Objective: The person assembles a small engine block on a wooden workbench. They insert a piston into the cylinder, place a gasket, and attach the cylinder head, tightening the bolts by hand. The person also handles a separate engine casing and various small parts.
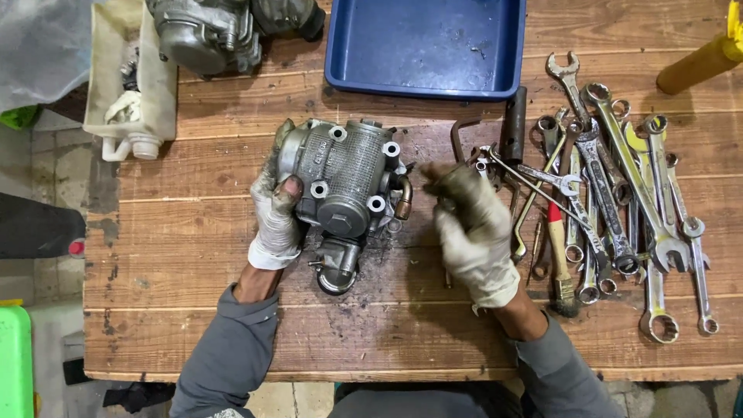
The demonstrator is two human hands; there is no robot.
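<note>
Light is even and fairly bright, coming from above, with no harsh glare. Soft shadows fall just below the left hand [275,219] and beneath the metal casting [343,193] it grips. The right hand [472,232] is smeared by motion blur, its fingertips indistinct. To its right, the wrenches [619,201] stay sharp, with mild sheen. The plank edges look nearly straight near the borders.

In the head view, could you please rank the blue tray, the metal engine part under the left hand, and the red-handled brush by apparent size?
1. Blue tray, largest, though its top is cut off by the frame.
2. Metal engine part, held by the left hand.
3. Red-handled brush, smallest.
</note>
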